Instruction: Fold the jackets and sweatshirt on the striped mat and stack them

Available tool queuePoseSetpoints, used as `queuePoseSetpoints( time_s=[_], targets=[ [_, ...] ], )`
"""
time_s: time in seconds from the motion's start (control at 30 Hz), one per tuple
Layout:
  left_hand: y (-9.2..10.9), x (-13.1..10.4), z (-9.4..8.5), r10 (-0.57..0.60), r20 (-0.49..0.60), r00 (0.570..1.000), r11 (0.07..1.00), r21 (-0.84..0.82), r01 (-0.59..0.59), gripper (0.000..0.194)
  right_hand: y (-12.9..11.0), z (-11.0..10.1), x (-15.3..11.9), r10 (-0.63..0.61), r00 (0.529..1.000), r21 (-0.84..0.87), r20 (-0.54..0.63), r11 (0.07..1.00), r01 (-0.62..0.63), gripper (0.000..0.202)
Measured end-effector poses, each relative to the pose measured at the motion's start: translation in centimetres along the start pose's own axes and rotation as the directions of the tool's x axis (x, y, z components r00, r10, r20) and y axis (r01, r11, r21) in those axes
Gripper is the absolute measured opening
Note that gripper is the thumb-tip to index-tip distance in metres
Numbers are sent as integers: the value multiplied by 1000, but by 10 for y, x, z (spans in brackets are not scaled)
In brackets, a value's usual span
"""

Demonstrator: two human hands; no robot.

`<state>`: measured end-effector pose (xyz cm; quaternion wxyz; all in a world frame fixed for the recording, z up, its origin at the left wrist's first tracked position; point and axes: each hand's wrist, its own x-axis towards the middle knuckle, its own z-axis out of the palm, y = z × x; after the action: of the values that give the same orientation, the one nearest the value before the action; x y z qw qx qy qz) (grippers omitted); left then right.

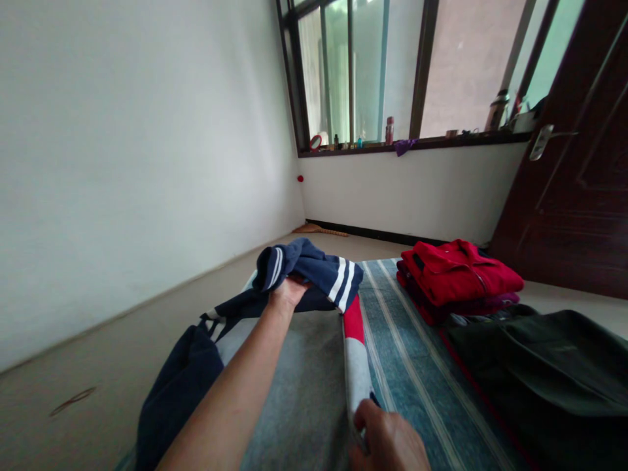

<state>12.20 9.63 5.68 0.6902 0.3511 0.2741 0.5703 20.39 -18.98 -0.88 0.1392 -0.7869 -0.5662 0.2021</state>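
A navy, grey and red jacket (pixel 304 373) lies spread on the striped bedding with its grey inner side facing up. My left hand (pixel 293 291) reaches across it and grips the bunched navy part with white stripes at the far end; the fingers are mostly covered by cloth. Close to me, my right hand (pixel 390 435) is closed around the jacket's right edge, where grey cloth shows beside a red band. A navy sleeve (pixel 179 386) hangs toward the left, partly behind my left forearm.
Folded red clothes (pixel 461 271) are stacked on the blue striped bedding (pixel 407 340), with a dark green garment (pixel 549 366) nearer on the right. A broom (pixel 318 229) lies by the far wall. Bottles and small items line the windowsill (pixel 373 148); a brown door (pixel 574 196) stands right.
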Motion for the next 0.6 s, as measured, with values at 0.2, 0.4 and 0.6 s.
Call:
queuePoseSetpoints(
  time_s=[0.2,0.4,0.6],
  targets=[
    [18,-10,-65,-4,-251,968,994,-103,-22,40,-43,13,6,-137,982,-5,134,990,138,35],
    [17,-20,-83,-24,-284,958,992,-122,-12,40,-50,7,3,-139,974,40,177,990,134,32],
    [20,-14,-79,37,-286,958,992,-104,-69,45,-61,14,1,-205,955,-24,216,976,216,35]
  ],
)
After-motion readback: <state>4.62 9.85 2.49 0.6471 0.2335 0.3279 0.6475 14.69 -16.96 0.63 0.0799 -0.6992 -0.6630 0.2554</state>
